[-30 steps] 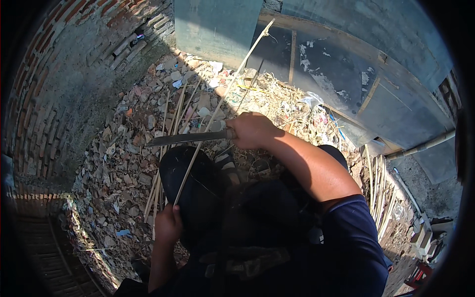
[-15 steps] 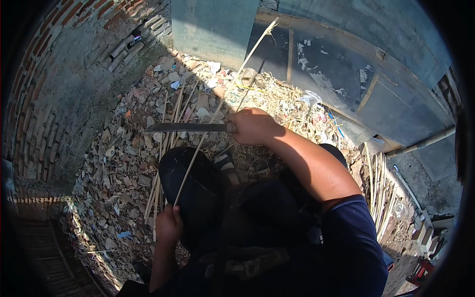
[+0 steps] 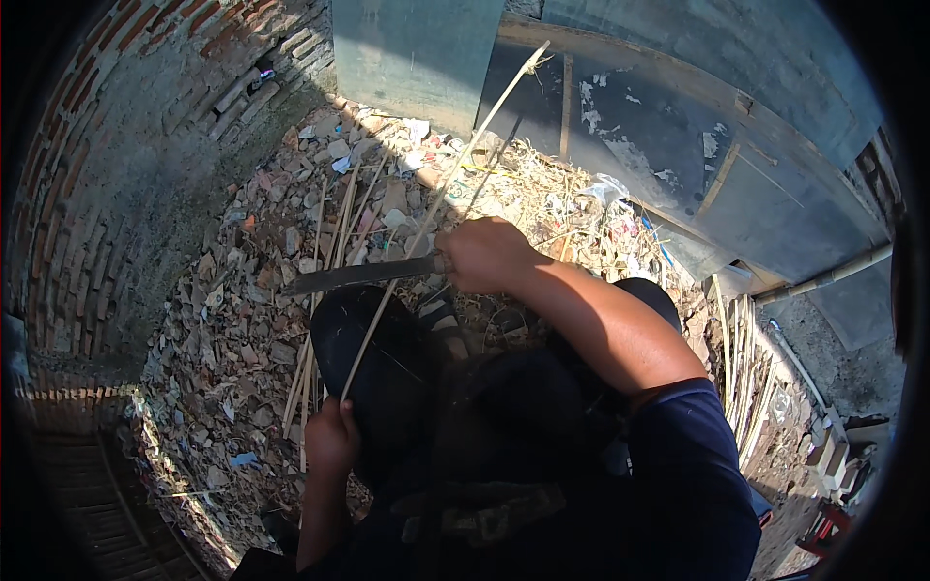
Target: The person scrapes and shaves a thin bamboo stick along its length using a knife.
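Pale stick (image 3: 472, 147): slants from the upper centre of the frame, where its tip is frayed, down to lower left of centre. My left hand (image 3: 331, 439) grasps its lower end; the thumb lies along it, but the end itself is hidden in my grip and the curl of the other fingers is too shaded to make out. My right hand (image 3: 487, 257), mid-frame, is clenched round a knife; the fist covers most of the handle. The dark blade (image 3: 363, 276) points to the left of the frame and crosses the stick; contact between edge and stick: cannot tell. Below the crossing, the stick passes my dark-clad knee (image 3: 354, 334). More sticks (image 3: 346, 218) lie on the rubble (image 3: 232, 320) left of centre, partly hidden by the knee. Another bundle (image 3: 741, 378), lower right, is partly cut off by my sleeve (image 3: 693, 455).
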Demonstrator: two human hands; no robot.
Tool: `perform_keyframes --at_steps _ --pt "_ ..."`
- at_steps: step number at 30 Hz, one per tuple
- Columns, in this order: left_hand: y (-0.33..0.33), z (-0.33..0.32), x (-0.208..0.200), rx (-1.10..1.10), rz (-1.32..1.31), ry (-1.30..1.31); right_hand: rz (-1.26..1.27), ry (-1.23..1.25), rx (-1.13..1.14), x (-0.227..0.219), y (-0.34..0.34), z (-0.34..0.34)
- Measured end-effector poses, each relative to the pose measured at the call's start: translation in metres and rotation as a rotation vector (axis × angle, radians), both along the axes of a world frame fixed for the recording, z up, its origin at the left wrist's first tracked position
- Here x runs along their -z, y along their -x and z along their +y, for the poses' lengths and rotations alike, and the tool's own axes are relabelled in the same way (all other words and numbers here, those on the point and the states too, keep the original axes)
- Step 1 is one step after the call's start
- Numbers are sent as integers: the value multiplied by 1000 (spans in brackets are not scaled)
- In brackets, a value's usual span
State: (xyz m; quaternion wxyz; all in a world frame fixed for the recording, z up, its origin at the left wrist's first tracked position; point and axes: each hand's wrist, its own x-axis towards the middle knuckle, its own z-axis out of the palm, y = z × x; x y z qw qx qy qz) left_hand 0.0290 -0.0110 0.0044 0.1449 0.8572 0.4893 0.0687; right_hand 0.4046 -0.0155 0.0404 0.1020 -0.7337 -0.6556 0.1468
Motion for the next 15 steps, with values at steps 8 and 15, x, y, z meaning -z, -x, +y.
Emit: perform_keyframes --at_steps 8,15 --pt "2 1 5 -14 -7 -15 77 15 33 -2 -36 2" --pt "4 -1 9 -3 -77 -31 24 -154 -1 4 -11 2"
